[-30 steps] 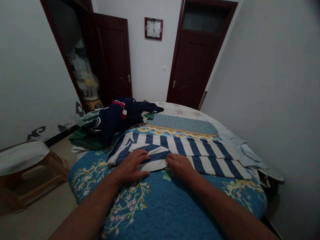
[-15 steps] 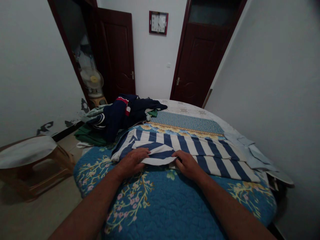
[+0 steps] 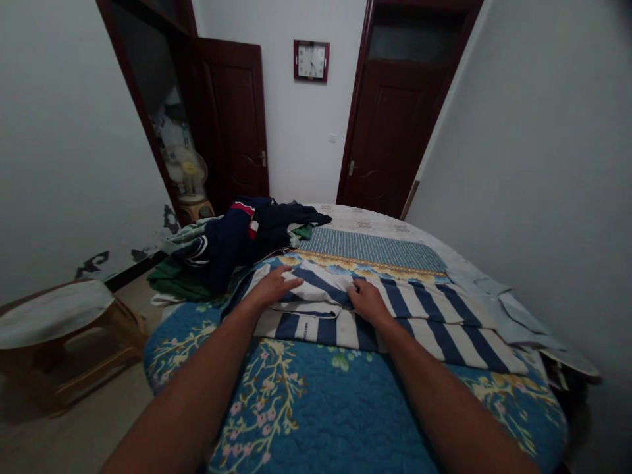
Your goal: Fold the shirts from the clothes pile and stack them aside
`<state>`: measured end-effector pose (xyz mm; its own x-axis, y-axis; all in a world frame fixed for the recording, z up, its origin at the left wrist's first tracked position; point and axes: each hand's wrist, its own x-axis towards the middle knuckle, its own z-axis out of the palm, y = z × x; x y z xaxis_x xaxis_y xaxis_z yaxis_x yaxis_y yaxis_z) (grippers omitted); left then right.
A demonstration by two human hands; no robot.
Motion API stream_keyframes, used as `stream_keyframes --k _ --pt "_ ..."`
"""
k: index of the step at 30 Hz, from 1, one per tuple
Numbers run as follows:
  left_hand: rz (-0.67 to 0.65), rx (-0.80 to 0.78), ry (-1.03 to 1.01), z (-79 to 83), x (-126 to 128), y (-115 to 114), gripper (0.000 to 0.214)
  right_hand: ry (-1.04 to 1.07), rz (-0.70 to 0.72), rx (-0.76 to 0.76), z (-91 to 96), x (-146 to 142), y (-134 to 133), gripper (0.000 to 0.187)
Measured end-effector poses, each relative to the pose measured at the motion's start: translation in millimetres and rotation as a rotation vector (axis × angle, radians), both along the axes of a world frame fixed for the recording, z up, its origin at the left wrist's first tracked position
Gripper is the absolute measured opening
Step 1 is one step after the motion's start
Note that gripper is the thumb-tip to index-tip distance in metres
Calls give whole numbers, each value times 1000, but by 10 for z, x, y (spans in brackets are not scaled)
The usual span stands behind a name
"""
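A navy-and-white striped garment (image 3: 422, 303) lies in layers across the quilt, with a small dark print (image 3: 305, 328) on its near strip. My left hand (image 3: 273, 288) rests on the left part of the stripes, its thumb and finger spread apart. With bent fingers my right hand (image 3: 366, 299) pinches a raised fold of the same garment near its middle. Between the two hands the fabric bunches up in a loose fold. Beneath it all is a blue floral quilt (image 3: 340, 408).
A heap of dark clothes (image 3: 237, 230) lies at the far left of the table. Behind the stripes is a blue patterned cloth (image 3: 370, 247). Pale folded fabric (image 3: 518, 313) lies at the right edge. A stool (image 3: 64, 313) stands to the left, close to the table.
Both hands have moved away from me across the garment, carrying its near edge back. A striped strip with the small print now shows in front. My left fingers have spread.
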<state>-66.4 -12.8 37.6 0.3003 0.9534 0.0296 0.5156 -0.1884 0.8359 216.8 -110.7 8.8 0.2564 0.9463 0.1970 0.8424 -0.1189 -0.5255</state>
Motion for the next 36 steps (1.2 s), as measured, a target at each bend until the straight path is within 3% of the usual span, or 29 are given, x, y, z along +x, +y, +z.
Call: stream_keyframes --k 4,10,13,18,25,31,36 --pt "14 119 48 -235 10 -65 68 29 53 22 -154 44 -21 21" --pt "-194 106 61 -79 -144 -135 58 148 70 36 -132 145 -72 24" --pt "-186 105 103 -37 -198 -124 55 135 57 22 -136 162 -84 28" --pt "-133 165 195 -107 -166 -107 57 59 31 -4 -148 129 -87 32" --pt "-201 210 197 -169 -146 -84 69 9 46 -69 -99 131 -130 33" --pt "-295 266 99 -210 -201 -63 81 19 63 11 -114 129 -149 34" --pt "-242 145 138 -238 -197 -42 92 -58 64 -39 -122 116 -141 32"
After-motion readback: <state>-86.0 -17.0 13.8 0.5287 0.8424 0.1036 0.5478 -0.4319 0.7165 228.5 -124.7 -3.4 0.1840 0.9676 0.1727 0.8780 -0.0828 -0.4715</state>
